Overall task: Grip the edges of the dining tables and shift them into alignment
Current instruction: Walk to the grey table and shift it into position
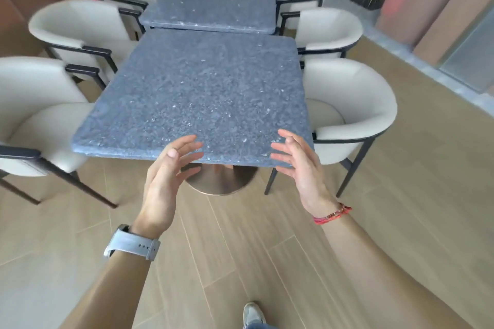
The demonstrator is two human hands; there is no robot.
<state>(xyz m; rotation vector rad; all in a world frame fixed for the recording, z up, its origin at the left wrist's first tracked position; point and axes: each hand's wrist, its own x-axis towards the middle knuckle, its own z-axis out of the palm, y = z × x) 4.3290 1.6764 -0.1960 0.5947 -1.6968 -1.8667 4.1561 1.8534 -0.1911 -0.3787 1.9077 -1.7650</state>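
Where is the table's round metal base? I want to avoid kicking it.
In the head view, the round metal base sits on the floor under the nearest table's near edge, centre frame, between both open hands.

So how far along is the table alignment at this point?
Early. Already done: the far tables look butted in a row. In hand: the left hand and right hand hover open at the nearest table's front edge, not gripping yet. Left: that table sits slightly skewed and offset to the right of the next one, with a gap between them, so it needs shifting into line.
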